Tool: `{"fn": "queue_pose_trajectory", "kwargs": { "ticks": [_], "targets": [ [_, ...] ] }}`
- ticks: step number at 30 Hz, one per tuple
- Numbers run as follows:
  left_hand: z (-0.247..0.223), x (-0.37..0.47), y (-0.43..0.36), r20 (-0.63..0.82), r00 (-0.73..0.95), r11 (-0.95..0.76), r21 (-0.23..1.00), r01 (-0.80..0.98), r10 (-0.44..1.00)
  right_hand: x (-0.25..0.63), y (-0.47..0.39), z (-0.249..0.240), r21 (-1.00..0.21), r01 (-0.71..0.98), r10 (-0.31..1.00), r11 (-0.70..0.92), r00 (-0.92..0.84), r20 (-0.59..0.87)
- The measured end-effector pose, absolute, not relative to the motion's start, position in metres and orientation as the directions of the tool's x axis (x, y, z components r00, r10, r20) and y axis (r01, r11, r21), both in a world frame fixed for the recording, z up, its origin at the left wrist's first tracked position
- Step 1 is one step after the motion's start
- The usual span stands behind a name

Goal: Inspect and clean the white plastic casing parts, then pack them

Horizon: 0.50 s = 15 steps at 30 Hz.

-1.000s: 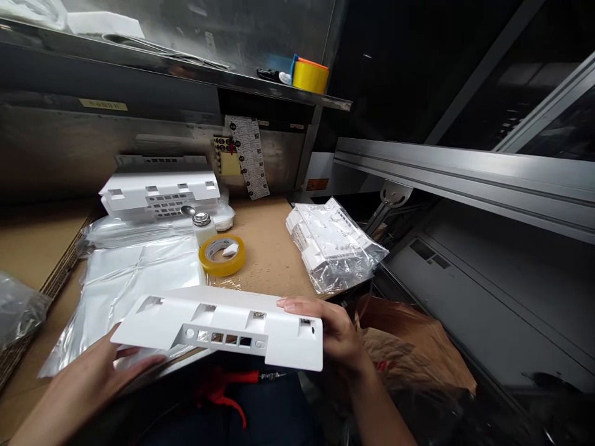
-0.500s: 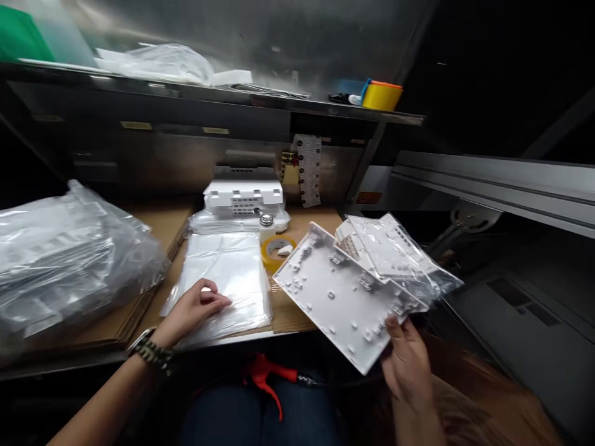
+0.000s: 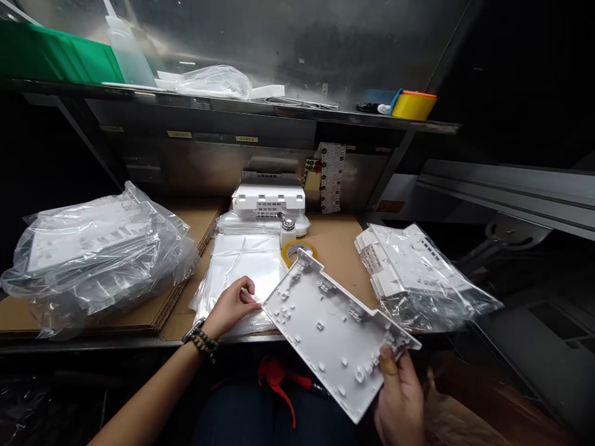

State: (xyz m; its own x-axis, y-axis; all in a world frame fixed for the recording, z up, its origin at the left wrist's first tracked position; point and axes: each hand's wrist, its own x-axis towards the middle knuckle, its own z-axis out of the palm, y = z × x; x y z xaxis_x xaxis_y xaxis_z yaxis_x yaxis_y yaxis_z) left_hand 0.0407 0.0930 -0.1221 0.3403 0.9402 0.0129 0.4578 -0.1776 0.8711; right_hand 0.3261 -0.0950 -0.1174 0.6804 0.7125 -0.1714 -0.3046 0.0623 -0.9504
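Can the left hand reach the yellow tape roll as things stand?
Probably yes: the left hand is close by, at the clear bags, and the tape roll shows its left side uncovered. The white panel in the right hand partly overlaps it in view, which might hamper access.

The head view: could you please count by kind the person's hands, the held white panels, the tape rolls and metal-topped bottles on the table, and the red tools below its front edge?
Hands, left hand and right hand: 2
White panel, held: 1
Tape roll: 1
Metal-topped bottle: 1
Red tool: 1
Total: 6
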Motion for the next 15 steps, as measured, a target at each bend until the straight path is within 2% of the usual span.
{"fn": "queue_pose_trajectory", "kwargs": {
  "ticks": [4, 8, 11, 15],
  "targets": [
    [-0.115, 0.054, 0.089, 0.149, 0.324, -0.316, 0.767, 0.558, 0.934, 0.311, -0.089, -0.117, -0.996, -0.076, 0.755, 0.046, 0.655, -0.015],
    [-0.084, 0.044, 0.096, 0.347, 0.276, -0.433, 0.553, 0.712, 0.896, 0.307, -0.082, -0.117, -0.998, -0.019, 0.761, 0.053, 0.648, 0.029],
    [-0.056, 0.03, 0.109, 0.447, 0.251, -0.428, 0.355, 0.831, 0.859, 0.31, -0.075, -0.116, -0.995, -0.075, 0.733, 0.062, 0.68, -0.005],
    [-0.034, 0.026, 0.119, 0.375, 0.432, -0.513, 0.146, 0.846, 0.82, 0.323, -0.069, -0.115, -0.953, -0.297, 0.71, 0.058, 0.683, -0.169]
  ]
}}
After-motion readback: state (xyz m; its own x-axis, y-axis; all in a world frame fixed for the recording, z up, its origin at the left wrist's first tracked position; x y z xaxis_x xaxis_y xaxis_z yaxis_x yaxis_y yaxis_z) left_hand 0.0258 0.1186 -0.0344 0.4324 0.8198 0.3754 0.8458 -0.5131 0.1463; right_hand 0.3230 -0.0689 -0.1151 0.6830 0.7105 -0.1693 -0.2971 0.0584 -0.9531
